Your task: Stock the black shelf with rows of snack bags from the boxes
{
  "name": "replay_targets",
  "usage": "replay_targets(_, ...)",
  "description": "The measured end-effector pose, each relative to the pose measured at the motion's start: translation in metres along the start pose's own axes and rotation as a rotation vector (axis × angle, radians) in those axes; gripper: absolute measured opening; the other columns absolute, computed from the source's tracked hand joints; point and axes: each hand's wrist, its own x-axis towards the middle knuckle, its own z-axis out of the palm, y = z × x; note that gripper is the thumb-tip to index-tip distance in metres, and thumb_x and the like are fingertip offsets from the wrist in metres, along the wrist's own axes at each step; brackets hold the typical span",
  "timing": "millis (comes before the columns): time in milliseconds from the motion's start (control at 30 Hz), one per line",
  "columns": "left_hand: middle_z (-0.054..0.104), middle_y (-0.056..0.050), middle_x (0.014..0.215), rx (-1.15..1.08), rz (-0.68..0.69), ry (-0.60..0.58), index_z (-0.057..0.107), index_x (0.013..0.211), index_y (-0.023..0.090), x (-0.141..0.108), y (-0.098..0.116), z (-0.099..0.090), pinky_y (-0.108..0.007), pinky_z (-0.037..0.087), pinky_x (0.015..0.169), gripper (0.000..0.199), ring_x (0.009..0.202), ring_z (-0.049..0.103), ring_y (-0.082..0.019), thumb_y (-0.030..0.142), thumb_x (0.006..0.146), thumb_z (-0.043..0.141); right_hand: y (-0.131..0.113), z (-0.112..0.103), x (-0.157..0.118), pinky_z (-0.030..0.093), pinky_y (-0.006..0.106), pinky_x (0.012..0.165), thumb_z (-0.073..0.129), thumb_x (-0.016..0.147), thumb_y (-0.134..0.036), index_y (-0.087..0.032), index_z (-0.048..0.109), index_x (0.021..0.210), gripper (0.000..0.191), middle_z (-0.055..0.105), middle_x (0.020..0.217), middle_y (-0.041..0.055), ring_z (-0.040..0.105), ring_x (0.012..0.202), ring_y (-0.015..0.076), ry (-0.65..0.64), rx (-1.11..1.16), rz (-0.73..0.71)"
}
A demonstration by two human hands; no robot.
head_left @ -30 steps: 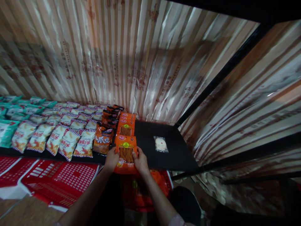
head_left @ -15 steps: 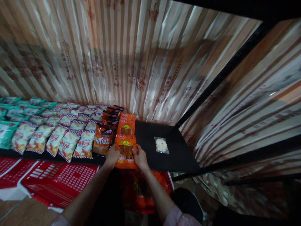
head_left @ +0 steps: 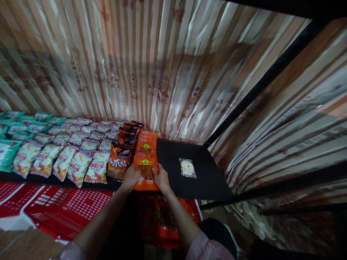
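Observation:
Both my hands grip an orange snack packet (head_left: 146,172) with a see-through window showing brown sticks. My left hand (head_left: 131,177) is closed on its left edge, my right hand (head_left: 161,178) on its right edge. The packet lies at the front of the black shelf (head_left: 173,155), overlapping a column of matching orange packets (head_left: 146,139) behind it. Just left of my left hand stands a brown-and-orange snack bag (head_left: 118,163), with more of its kind in a row behind. To the right, a clear packet with a round white item (head_left: 187,168) lies flat.
White snack bags (head_left: 97,167) and green bags (head_left: 9,154) fill the shelf's left side. Red baskets (head_left: 67,209) stand below; another basket under my arms holds orange packets (head_left: 165,216). A black post (head_left: 244,95) slants up at the right, before striped sheeting (head_left: 151,65).
The orange packet has moved slightly back along the shelf, covering more of the packets behind it. Both hands keep their hold on it. The view has shifted a little.

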Motion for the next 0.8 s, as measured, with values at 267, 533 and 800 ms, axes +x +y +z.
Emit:
replay_targets(267,0.066,-0.012,0.106,0.091,0.043,0.020,0.060,0.104,0.014,0.010,0.004,0.004,-0.029,0.041,0.084,0.032,0.100,0.059,-0.023,0.015,0.073,0.053,-0.006,0.000,0.013,0.046,0.028,0.079,0.047,0.081,-0.022,-0.013,0.056,0.115,0.037,0.068,0.099,0.0120,0.064,0.092,0.0226,0.005,-0.002,0.001)
replay_targets(533,0.061,-0.016,0.113,0.252,0.057,0.014,0.053,0.116,0.010,0.020,0.010,0.007,-0.028,0.040,0.086,0.041,0.104,0.057,-0.024,0.018,0.076,0.048,-0.007,0.001,0.025,0.046,0.027,0.077,0.050,0.080,-0.021,-0.015,0.058,0.112,0.034,0.069,0.096,0.0100,0.065,0.090,0.0220,0.029,-0.021,0.024)
replay_targets(800,0.064,-0.015,0.109,0.371,0.041,0.007,0.060,0.107,0.012,0.031,0.015,0.010,-0.028,0.041,0.085,0.034,0.105,0.057,-0.024,0.018,0.077,0.045,-0.009,0.002,0.037,0.044,0.025,0.084,0.046,0.084,-0.022,-0.011,0.051,0.121,0.039,0.067,0.106,0.0126,0.060,0.102,0.0205,-0.081,-0.114,0.102)
